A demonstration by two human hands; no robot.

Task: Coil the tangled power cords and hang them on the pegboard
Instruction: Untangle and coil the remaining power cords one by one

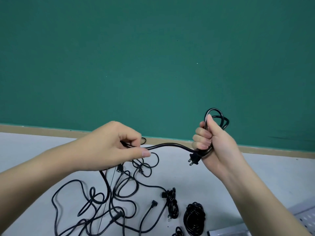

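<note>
While loops were gripped in the right hand (pixel 214 142), the cord (pixel 170 145) was pinched by the left hand (pixel 109 147); judged light, springy; grip advised nr plug (pixel 194 160).

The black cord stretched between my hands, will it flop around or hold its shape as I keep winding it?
The cord arcs between the left hand and right hand without drooping, so probably fairly stiff. Its loops may spring open if released. The plug will likely dangle.
</note>
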